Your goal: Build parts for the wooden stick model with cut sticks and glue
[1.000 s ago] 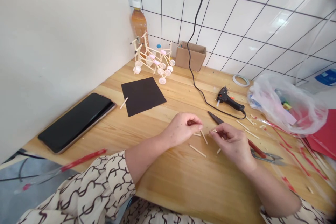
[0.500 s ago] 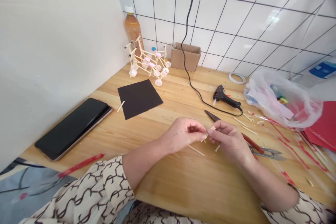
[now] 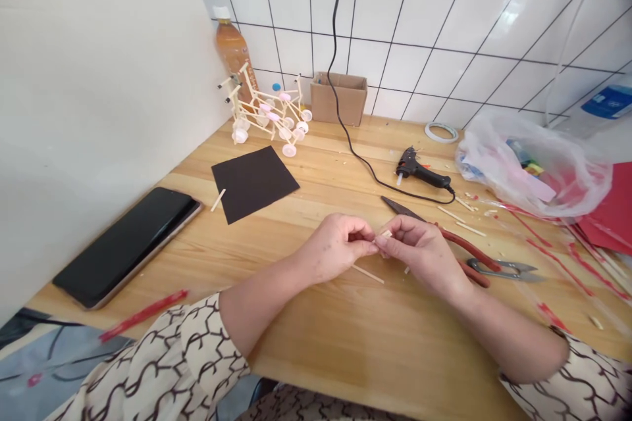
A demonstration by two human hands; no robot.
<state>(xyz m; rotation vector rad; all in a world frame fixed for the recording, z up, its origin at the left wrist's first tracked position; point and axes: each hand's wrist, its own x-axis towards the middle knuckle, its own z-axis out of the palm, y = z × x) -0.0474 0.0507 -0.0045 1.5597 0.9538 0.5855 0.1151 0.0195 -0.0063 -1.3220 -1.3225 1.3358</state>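
My left hand [image 3: 340, 248] and my right hand [image 3: 419, 251] meet above the front of the table, fingertips pinched together. Between them is a small pale wooden stick piece [image 3: 386, 235], mostly covered by the fingers. Both hands are closed on it. Just below my left hand, a thin wooden stick [image 3: 368, 273] lies on the tabletop. Behind and under my right hand rest red-handled pliers [image 3: 471, 248], their dark jaws pointing to the back left. Small metal snips [image 3: 511, 270] lie to the right of the hand.
Stick-built model bikes [image 3: 269, 112] stand before a drink bottle [image 3: 232, 46]. Black card [image 3: 254, 183] and a phone [image 3: 128, 243] lie left. Toward the back are a cardboard box [image 3: 339, 100], a corded glue gun [image 3: 422, 171], a tape roll [image 3: 441, 132] and a plastic bag [image 3: 533, 164].
The view has shifted slightly. My hands stay pinched together; my right hand has turned a little, and less of the wooden piece's lower end shows beneath the fingers.
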